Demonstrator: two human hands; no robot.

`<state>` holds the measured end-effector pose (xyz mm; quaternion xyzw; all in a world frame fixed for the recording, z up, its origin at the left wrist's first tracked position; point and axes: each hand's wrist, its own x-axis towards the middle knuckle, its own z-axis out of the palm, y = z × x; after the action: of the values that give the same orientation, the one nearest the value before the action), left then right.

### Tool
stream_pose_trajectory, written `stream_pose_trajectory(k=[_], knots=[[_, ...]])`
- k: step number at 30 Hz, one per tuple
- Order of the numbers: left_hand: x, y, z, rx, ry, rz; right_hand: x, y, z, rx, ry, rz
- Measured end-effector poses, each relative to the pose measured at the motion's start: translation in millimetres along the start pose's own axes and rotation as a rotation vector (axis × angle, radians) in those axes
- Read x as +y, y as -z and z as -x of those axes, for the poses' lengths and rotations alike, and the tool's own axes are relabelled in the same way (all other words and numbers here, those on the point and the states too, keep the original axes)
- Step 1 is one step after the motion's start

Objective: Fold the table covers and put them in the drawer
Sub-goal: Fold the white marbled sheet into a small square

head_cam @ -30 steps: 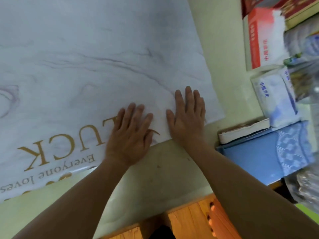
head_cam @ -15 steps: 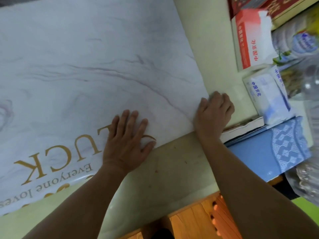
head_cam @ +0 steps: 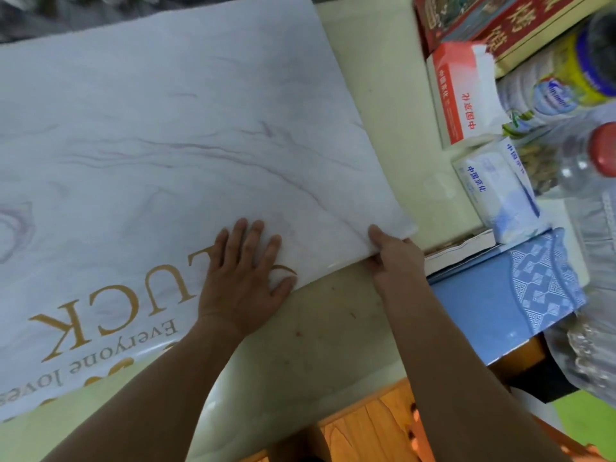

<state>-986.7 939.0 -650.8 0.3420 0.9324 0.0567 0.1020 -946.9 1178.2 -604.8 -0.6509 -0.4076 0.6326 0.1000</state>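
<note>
A white marble-patterned table cover (head_cam: 186, 145) with gold lettering lies spread over most of the pale green table (head_cam: 333, 328). My left hand (head_cam: 245, 278) lies flat on its near edge with fingers spread, pressing it down. My right hand (head_cam: 393, 255) grips the cover's near right corner, thumb on top and fingers tucked under the edge. No drawer is in view.
Along the table's right side stand a red-and-white tissue pack (head_cam: 463, 91), a blue-and-white tissue pack (head_cam: 500, 191), a blue patterned box (head_cam: 506, 288), a red box (head_cam: 500, 18) and clear bottles (head_cam: 590, 155). A wooden edge (head_cam: 366, 425) shows below the table.
My right hand slid right along the near edge from beside my left hand to the cover's corner and took hold of it. My left hand stayed pressing the cover.
</note>
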Motion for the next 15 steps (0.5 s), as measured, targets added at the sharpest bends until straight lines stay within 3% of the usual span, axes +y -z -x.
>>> stream_pose_trajectory(k=[3, 5, 7, 10, 12, 15], knots=[[-1, 19, -7, -0.199, -0.008, 0.135, -8, -10, 27, 0.11, 0.213, 0.119], [-18, 43, -4, -0.255, 0.059, 0.491, -15, -19, 62, 0.119, 0.408, 0.196], [-53, 70, 21, -0.042, 0.285, 0.825, -19, -38, 106, 0.097, 0.638, 0.289], [-140, 106, 112, 0.344, 0.802, 0.97, -11, -84, 181, 0.055, 0.962, 0.51], [-205, 125, 193, 0.406, 1.079, 0.949, 8, -123, 234, 0.029, 1.141, 0.635], [-297, 134, 306, 0.327, 1.202, 0.777, 64, -183, 315, -0.051, 1.398, 0.814]])
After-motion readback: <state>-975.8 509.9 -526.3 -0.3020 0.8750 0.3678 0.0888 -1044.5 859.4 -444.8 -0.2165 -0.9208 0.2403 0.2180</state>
